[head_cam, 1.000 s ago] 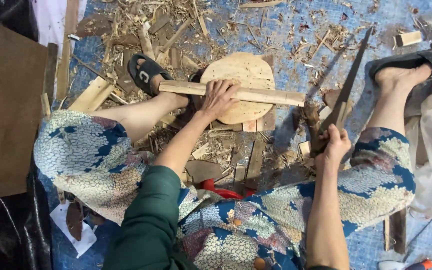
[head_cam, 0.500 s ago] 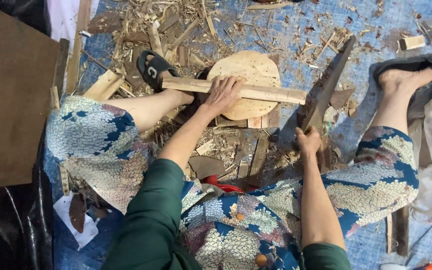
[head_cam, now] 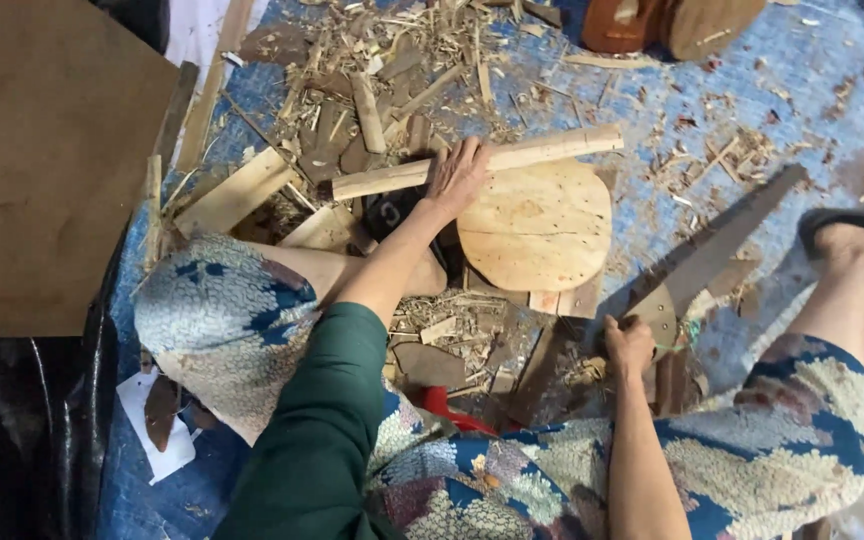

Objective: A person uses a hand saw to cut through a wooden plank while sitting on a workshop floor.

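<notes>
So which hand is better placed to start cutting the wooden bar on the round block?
Probably the right hand: it already grips the handsaw, whose blade points up toward the round block. The left hand is busy pinning the wooden bar down across that block.

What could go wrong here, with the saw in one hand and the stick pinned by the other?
1. The left hand presses the long pale wooden stick onto the round wooden block; a saw stroke close by could catch its fingers.
2. The right hand grips the dark-bladed handsaw near the bare foot; a slip may cut it.
</notes>
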